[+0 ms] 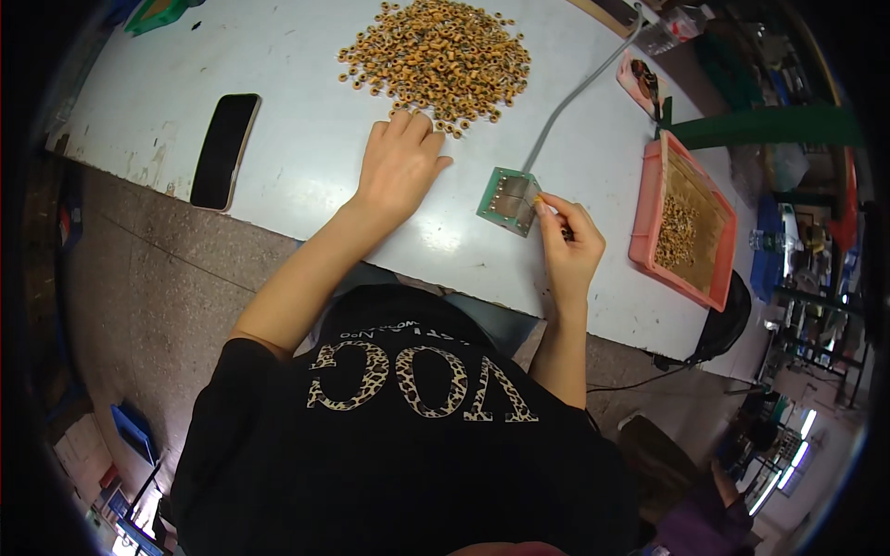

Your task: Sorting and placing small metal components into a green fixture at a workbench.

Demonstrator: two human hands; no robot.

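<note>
A large pile of small orange-yellow ring-shaped parts (pixel 445 60), some with a silvery wire-like glint, lies at the far middle of the table. My left hand (pixel 400 162) rests palm down at the pile's near edge. Its fingers bend toward the rings and its thumb stands apart; the fingertips are partly hidden. Right of it sits a small green-edged fixture (pixel 497 211) with a metallic middle plate, joined to a grey cable (pixel 564 104). My right hand (pixel 573 243) pinches a small yellow part (pixel 539 197) at the fixture's right edge. Something dark shows among its curled fingers.
A black phone (pixel 225 151) lies on the white table (pixel 306 139) at the left. At the right stands a pink tray (pixel 651 204) holding more ring parts, with a smaller pink dish (pixel 640 85) beyond it. A green bar (pixel 760 126) crosses behind the tray.
</note>
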